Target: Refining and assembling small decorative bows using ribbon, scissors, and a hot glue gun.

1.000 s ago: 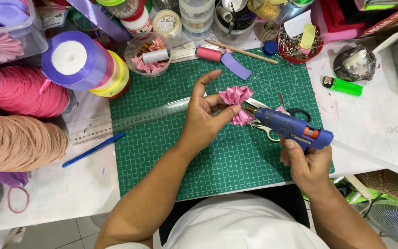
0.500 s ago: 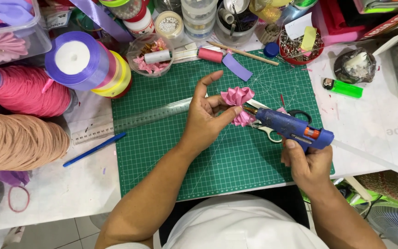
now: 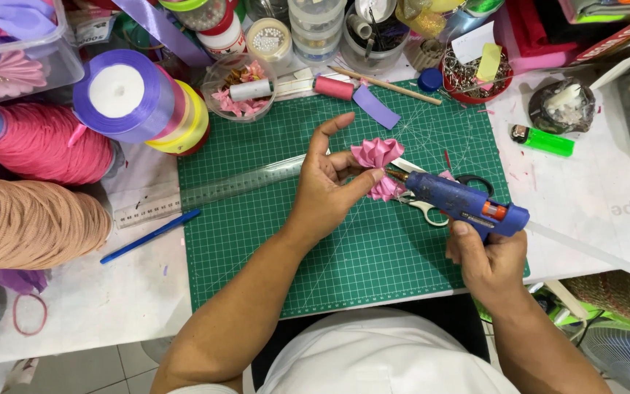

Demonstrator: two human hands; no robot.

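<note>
Left hand [image 3: 329,186] pinches a pink ribbon flower [image 3: 378,165] between thumb and fingertips, holding it just above the green cutting mat [image 3: 271,241], index finger lifted clear. Right hand [image 3: 486,263] is wrapped closed around the grip of a blue glue gun [image 3: 461,204], nozzle pressed into the lower side of the flower, right next to the left thumb. A clear glue stick juts out the back of the gun over the table edge. Main hazard as I judge it: hot glue reaching the thumb or fingertips, since they sit touching the folds where the nozzle enters; too hard a squeeze on the trigger would push excess glue through the petals onto skin. Excess could also string or drip onto the mat or onto the scissors [image 3: 442,197] lying directly beneath the gun, fouling the blades. The flower is held only by a light pinch, so pressure from the nozzle could twist it or spring the folded petals apart before the glue sets. The nozzle could also scorch or mark the satin if it lingers. Nearby, a clear ruler [image 3: 235,186] lies along the mat to the left, a green lighter [image 3: 542,140] sits well apart on the right, and ribbon spools [image 3: 136,102] crowd the far left corner, none in the way.
</note>
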